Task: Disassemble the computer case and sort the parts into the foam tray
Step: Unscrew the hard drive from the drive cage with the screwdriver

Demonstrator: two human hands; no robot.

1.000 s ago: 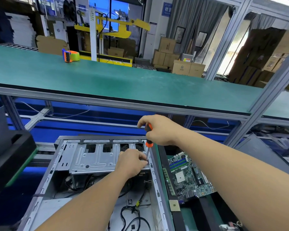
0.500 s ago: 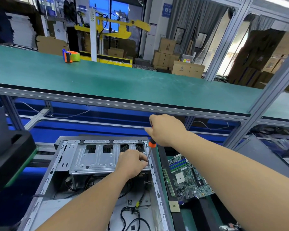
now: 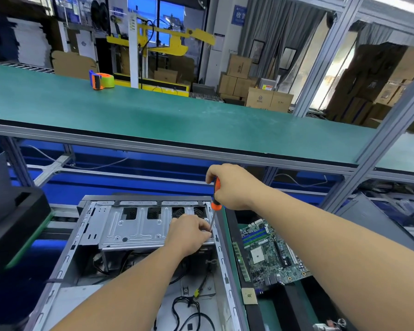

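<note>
Over the open computer case (image 3: 105,235), the right hand (image 3: 234,187) grips an upright screwdriver (image 3: 216,199) — the left hand (image 3: 189,232) pinches by its tip.

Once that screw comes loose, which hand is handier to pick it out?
Probably the left hand: its fingers already sit at the screwdriver tip on the drive cage, while the right hand grips the handle.
</note>
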